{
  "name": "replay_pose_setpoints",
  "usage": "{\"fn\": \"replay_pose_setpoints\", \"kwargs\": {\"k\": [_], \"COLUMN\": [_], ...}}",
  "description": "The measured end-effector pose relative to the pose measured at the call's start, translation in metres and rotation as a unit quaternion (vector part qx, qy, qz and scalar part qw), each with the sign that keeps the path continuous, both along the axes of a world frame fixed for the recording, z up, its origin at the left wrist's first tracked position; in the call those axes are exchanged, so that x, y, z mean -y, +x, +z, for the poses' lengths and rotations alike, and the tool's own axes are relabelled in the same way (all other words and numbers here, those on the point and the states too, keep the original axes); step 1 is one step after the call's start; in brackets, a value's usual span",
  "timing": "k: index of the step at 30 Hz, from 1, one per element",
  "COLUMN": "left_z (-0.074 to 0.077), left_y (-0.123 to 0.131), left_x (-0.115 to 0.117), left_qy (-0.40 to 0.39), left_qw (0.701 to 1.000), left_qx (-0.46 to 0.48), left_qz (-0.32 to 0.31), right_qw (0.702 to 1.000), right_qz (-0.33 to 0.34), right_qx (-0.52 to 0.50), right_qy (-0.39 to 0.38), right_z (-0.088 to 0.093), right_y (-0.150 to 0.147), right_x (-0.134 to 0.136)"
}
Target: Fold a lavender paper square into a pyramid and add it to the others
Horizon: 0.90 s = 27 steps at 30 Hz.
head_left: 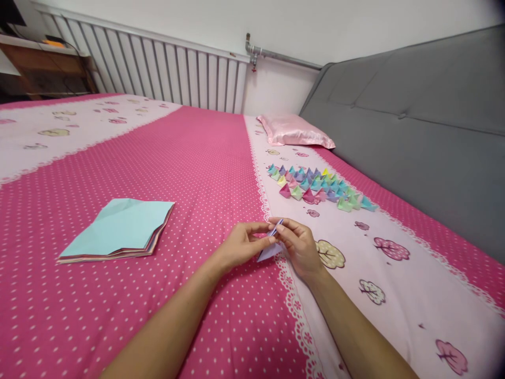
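A small folded piece of purple paper [269, 252] is held between my two hands, just above the bed. My left hand [245, 243] pinches it from the left with thumb and fingers. From the right, my right hand [299, 246] grips its upper edge between thumb and forefinger. Part of the paper hides behind my fingers. Beyond my hands, rows of small folded paper boats [315, 184] in several colours stand on the sheet. To the left lies a stack of square paper [118, 226], light blue on top, with other colours showing at its edges.
The bed sheet [197, 158] is pink with white dots and pale printed bands. A pink pillow [294, 131] lies at the far right, by the grey headboard [414, 105]. Behind the bed runs a white radiator [158, 63]; a wooden desk [43, 68] stands at the far left.
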<state>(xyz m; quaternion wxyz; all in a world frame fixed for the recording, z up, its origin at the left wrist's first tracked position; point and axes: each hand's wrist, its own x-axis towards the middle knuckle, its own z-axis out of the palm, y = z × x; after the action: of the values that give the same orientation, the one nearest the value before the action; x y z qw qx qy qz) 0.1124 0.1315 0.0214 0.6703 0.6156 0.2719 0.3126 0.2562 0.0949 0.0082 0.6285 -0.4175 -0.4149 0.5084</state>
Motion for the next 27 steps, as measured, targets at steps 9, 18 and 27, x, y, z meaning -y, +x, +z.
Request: {"fn": "replay_pose_setpoints", "kwargs": {"k": [9,18,27], "left_z": [0.0005,-0.0081,-0.0046], "left_y": [0.0002,0.0007,0.0032], "left_x": [0.001,-0.0021,-0.0006], "left_qy": [-0.024,0.052,0.072], "left_qw": [1.0,0.996,0.991], "left_qx": [0.006,-0.066,-0.083], "left_qz": [0.002,0.041,0.081], "right_qw": [0.998,0.963,0.934], "right_qz": [-0.009,-0.047,-0.083], "right_qx": [0.064,0.243,0.311], "right_qy": [0.017,0.107,0.157], "right_z": [-0.0049,-0.0032,-0.0028], "right_y": [0.0029,0.0015,-0.0001], "right_x": [-0.0006,0.0015,0.0003]}}
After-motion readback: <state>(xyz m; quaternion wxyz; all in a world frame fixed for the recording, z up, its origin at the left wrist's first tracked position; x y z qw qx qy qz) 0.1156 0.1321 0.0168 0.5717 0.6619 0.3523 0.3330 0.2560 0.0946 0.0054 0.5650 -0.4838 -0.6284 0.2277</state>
